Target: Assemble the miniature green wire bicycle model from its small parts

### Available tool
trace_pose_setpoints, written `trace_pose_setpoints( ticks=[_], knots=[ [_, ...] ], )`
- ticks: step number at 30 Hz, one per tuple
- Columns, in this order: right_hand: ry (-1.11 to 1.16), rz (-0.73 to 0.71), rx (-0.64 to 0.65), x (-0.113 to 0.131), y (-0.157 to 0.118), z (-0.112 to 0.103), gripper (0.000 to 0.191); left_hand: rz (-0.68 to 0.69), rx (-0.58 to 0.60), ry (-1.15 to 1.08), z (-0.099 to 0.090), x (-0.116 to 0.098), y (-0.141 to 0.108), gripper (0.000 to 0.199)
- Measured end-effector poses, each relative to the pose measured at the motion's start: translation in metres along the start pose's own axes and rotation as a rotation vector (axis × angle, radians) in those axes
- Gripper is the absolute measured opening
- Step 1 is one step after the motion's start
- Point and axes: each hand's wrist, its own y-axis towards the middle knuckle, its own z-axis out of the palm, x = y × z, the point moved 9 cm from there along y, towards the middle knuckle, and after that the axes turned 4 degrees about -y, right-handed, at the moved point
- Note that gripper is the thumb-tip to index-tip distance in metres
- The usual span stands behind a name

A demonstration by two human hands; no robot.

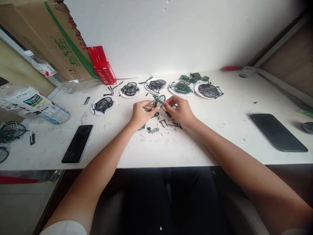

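Observation:
A small green model bicycle (160, 100) is held up over the middle of the white table. My left hand (142, 113) is closed on its frame from the left, thumb and fingers pinched together. From the right, my right hand (179, 109) pinches at the wheel's edge; whether a tiny part sits between those fingertips is too small to tell. Below the hands lie loose green parts (163, 123), a small grey metal piece (154, 130) and thin rods. Green pieces on a paper plate (181, 88) are just behind my right hand.
Paper plates with black bicycle parts (104, 104) stand along the back. A red box (105, 70) leans by a cardboard carton (52, 39). Phones lie left (77, 143) and right (278, 132). At the far left are a large bottle (41, 104) and black model bicycles (12, 130).

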Motion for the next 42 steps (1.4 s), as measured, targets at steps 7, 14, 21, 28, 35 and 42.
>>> trace_pose_setpoints(
  ticks=[7,14,21,28,35,42],
  knots=[
    [-0.008,0.017,0.041,-0.0024,-0.0003,0.0034,0.052,0.001,0.002,0.008,-0.0007,-0.0009,0.0003,0.025],
    [-0.01,0.022,0.084,-0.0024,-0.0012,0.0075,0.063,0.012,0.002,0.004,-0.0001,-0.001,0.0,0.026],
    [-0.003,0.037,0.035,-0.0001,-0.0003,0.0021,0.053,0.014,0.002,-0.005,0.0,-0.003,0.0,0.025],
    [0.009,0.017,0.024,0.0016,-0.0007,0.0012,0.043,0.001,-0.001,-0.002,-0.0005,-0.002,0.0,0.026],
    [-0.025,-0.006,0.011,0.0041,0.0005,-0.0005,0.042,0.013,-0.004,-0.005,-0.0003,-0.0018,0.0001,0.024],
    [-0.035,0.002,0.041,0.0032,-0.0005,0.0015,0.056,0.007,0.012,0.006,0.0004,-0.0027,-0.0002,0.025]
  ],
)
